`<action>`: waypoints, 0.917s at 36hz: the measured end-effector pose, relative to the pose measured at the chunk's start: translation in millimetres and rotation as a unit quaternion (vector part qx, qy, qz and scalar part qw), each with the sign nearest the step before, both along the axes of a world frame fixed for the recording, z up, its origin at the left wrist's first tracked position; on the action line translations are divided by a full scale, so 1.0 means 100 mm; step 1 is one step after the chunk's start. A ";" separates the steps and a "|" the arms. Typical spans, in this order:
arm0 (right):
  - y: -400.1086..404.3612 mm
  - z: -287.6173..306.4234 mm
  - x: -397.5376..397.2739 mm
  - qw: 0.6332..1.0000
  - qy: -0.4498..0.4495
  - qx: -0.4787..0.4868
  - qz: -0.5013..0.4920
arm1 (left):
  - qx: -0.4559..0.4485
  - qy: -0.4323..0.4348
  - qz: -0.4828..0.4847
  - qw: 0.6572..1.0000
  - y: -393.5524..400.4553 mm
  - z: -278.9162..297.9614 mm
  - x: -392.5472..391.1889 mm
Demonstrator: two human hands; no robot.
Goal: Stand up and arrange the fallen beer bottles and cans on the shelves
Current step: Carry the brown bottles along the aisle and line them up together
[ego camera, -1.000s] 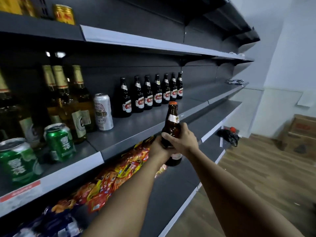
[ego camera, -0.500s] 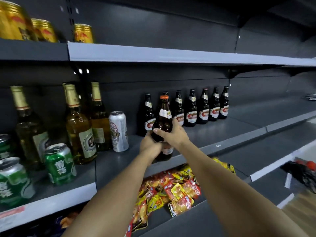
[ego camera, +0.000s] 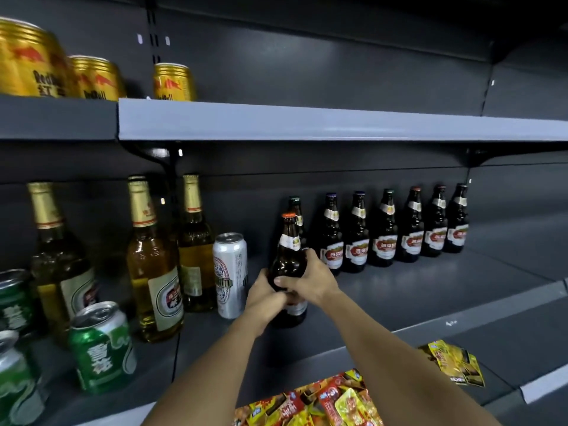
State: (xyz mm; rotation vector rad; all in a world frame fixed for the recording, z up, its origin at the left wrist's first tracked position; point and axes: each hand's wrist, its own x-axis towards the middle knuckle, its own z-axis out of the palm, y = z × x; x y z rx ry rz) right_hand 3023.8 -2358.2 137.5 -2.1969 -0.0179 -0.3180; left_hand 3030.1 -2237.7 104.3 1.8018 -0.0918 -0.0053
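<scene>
A dark brown beer bottle [ego camera: 289,250] with an orange cap stands upright on the grey middle shelf [ego camera: 399,293]. Both hands are wrapped round its body: my left hand [ego camera: 264,295] grips the lower left side, my right hand [ego camera: 310,279] grips the front and right side. The label is mostly hidden by my fingers. Directly behind it stands another dark bottle [ego camera: 295,210], the left end of a row of several matching brown bottles [ego camera: 385,232] along the back wall. A silver can [ego camera: 230,275] stands just left of the held bottle.
Tall pale-gold bottles [ego camera: 155,262] and green cans [ego camera: 103,348] fill the shelf's left part. Gold cans [ego camera: 173,83] sit on the upper shelf [ego camera: 307,121]. Snack packets [ego camera: 310,401] lie on the lower shelf. Bare shelf surface lies in front of the brown row and further right.
The bottle went from held in the air in front of the shelving to standing on the middle shelf, both hands still round it. My view swung left and closer to the shelf.
</scene>
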 end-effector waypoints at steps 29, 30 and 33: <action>0.08 -0.63 0.17 0.999 0.014 0.036 0.019 | 0.185 -0.077 0.447 0.872 0.17 -0.12 0.05; 0.10 -0.64 0.19 0.999 0.014 0.038 0.013 | 0.191 -0.072 0.448 0.870 0.15 -0.12 0.09; 0.13 -0.64 0.25 1.000 0.028 0.013 -0.004 | 0.197 -0.051 0.452 0.868 0.14 -0.11 0.16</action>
